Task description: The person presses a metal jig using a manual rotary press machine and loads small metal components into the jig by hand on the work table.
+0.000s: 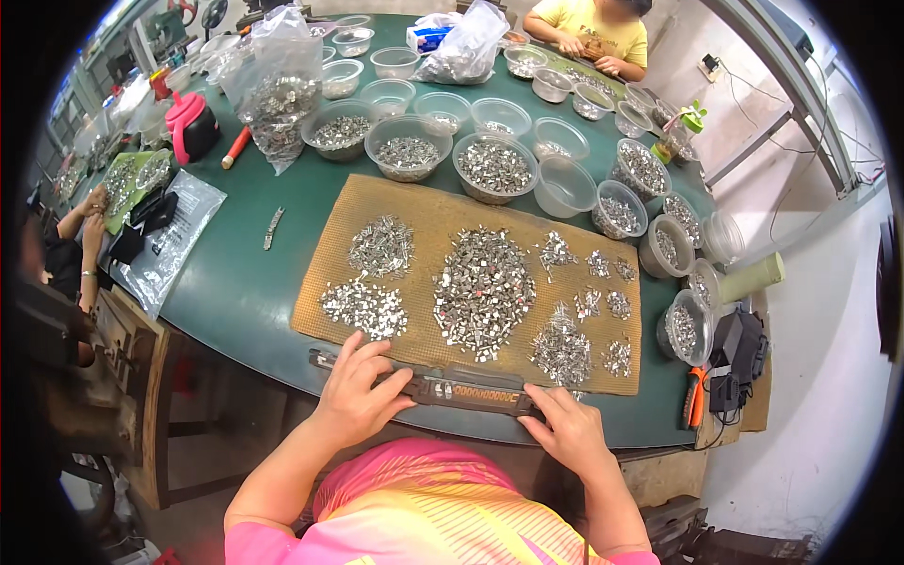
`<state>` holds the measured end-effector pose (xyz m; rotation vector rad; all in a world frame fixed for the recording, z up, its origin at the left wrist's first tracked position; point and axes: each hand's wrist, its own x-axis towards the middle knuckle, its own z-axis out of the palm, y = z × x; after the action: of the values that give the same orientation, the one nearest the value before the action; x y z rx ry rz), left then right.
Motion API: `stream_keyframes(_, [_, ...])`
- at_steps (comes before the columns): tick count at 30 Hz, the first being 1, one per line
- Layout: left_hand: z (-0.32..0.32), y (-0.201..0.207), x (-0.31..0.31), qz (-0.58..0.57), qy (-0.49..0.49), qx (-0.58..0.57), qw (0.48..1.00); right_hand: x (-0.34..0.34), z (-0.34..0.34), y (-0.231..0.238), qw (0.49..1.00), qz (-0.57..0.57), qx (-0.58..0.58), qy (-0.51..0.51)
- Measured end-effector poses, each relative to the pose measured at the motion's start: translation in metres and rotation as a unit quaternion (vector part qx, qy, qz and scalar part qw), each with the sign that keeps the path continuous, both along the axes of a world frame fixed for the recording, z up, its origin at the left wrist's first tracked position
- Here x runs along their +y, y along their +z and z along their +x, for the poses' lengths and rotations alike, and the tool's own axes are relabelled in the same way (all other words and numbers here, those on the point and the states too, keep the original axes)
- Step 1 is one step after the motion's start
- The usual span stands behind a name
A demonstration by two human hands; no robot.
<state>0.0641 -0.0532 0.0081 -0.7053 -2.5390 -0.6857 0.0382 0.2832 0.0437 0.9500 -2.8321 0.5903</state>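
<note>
A long dark bar-shaped jig (476, 390) with a row of copper-coloured slots lies along the front edge of a brown textured mat (424, 200). My left hand (361, 388) grips its left part, fingers bent over the top. At its right end, my right hand (571, 429) holds the jig between thumb and fingers. A few small silver pieces sit in the slots' left end. Just beyond it, a large pile of small metal pieces (484, 292) covers the mat's middle. Bright flat pieces (365, 309) lie near my left hand, thin metal pieces (562, 348) near my right.
Clear plastic bowls (493, 168) of metal parts curve around the mat. A short metal link strip (273, 229) lies on the green table (235, 292). Orange-handled pliers (695, 397) rest at the right edge. Other people (603, 42) work at the far side and the left.
</note>
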Motion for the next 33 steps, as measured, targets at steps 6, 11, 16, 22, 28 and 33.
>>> stream_keyframes(6, [-0.002, 0.006, 0.001, 0.012, 0.011, -0.027, 0.999, -0.001, 0.002, 0.007, 0.998, -0.005, -0.060, -0.023])
stream_keyframes(11, [-0.003, 0.016, 0.006, 0.024, 0.016, -0.033, 0.999, 0.004, 0.001, 0.015, 0.998, -0.005, -0.062, -0.030])
stream_keyframes(16, [0.000, 0.012, 0.008, 0.053, 0.020, -0.033, 0.998, 0.012, 0.001, 0.023, 0.988, -0.049, -0.130, -0.070])
stream_keyframes(22, [-0.005, 0.015, 0.020, 0.076, 0.014, -0.015, 0.997, 0.020, -0.006, 0.019, 0.991, -0.101, -0.069, -0.059])
stream_keyframes(28, [-0.023, 0.020, 0.058, 0.058, -0.037, -0.047, 0.997, 0.019, -0.008, 0.019, 0.986, -0.124, -0.093, -0.063])
stream_keyframes(33, [-0.023, 0.014, 0.068, 0.076, -0.043, -0.055, 0.995, 0.022, -0.007, 0.015, 0.985, -0.109, -0.094, -0.097])
